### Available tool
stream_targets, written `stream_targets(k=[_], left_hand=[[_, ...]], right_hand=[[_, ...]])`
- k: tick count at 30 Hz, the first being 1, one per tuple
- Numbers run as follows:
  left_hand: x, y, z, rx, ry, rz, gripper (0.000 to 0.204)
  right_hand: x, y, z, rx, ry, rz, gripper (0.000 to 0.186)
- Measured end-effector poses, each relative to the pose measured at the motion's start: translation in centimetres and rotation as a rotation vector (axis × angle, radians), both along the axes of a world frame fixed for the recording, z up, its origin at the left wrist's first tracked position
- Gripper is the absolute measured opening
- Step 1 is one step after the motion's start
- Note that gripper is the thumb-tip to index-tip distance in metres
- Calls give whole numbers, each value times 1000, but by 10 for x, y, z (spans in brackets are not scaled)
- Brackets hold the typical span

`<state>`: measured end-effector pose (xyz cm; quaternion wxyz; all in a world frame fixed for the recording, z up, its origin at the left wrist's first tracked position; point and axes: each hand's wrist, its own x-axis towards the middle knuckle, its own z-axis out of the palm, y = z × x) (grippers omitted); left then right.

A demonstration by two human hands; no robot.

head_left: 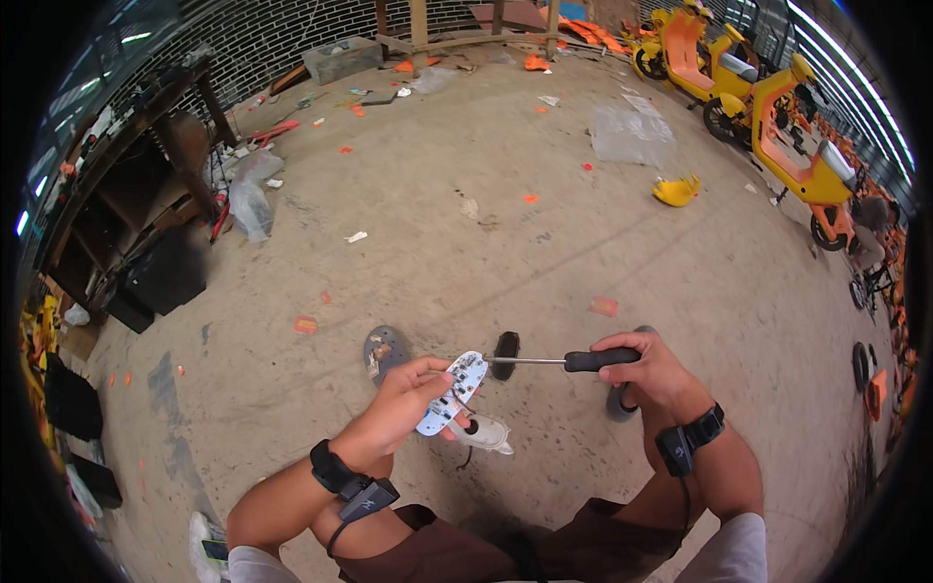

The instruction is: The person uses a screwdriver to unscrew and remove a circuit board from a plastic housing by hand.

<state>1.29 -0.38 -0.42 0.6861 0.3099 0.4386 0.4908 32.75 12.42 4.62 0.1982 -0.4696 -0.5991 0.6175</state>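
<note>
On your far right you have yellow-and-orange scooters, with a curved yellow piece and a clear plastic sheet lying on the floor to their left. To your left stands a dark desk, a black boxy object near it, and a brick wall runs across the far left.

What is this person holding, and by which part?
The left hand holds a white, elongated oval circuit board by its left edge, thumb on top; the right hand holds a metal-shafted screwdriver by its black handle.
</note>
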Motion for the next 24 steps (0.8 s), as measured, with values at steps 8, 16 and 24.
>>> stream_targets(k=[8, 16, 24], left_hand=[[14, -2, -5, 51, 24, -37, 31], [21, -9, 10, 56, -8, -45, 32], [23, -12, 10, 107, -86, 5, 34]], right_hand=[[8, -15, 3, -189, 292, -39, 26], [17, -23, -8, -459, 359, 35, 36], [22, -23, -13, -554, 315, -5, 37]])
